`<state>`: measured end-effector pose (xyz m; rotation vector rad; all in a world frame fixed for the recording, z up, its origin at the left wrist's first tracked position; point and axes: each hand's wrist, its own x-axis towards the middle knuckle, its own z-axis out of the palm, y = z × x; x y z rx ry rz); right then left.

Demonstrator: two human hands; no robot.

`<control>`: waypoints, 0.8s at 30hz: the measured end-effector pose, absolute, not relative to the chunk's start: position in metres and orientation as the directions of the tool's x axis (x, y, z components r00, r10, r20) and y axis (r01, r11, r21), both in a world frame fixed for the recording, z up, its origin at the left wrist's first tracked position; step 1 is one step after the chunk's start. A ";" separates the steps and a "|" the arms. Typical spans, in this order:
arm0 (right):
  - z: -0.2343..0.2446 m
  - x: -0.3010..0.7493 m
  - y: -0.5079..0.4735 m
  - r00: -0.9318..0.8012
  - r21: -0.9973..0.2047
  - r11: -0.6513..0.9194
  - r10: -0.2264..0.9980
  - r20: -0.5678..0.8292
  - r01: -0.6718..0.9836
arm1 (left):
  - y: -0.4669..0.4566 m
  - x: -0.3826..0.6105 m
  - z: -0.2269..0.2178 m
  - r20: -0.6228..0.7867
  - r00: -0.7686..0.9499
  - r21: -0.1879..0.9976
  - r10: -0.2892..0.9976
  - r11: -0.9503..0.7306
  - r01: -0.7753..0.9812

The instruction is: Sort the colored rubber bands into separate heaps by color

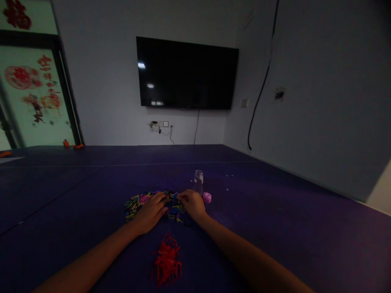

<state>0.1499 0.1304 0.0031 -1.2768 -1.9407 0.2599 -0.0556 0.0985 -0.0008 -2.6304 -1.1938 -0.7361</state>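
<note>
A spread pile of many-coloured rubber bands (133,205) lies on the purple table. My left hand (151,211) rests on the pile's right half, fingers stretched out and lying over the bands. At the pile's right edge my right hand (192,202) has its thumb and fingers pinched together, pointing left. What lies in that pinch is too small to make out. Nearer to me, between my forearms, is a separate heap of red rubber bands (167,260). Just beyond my right hand stands a clear bottle (198,181), its lower part partly hidden. A pink cap-like piece (207,197) sits beside it.
The purple tabletop (275,228) stretches out to the walls. Small white specks (227,189) lie to the right of the bottle. Orange objects (73,145) are at the far left edge. A television (187,75) hangs on the wall, with a dangling black cable (259,95) to its right.
</note>
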 end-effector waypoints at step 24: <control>0.000 0.142 0.111 -0.649 -0.068 0.864 0.424 0.632 0.499 | 0.090 -0.054 0.002 0.694 0.362 0.254 0.622 -0.682 0.686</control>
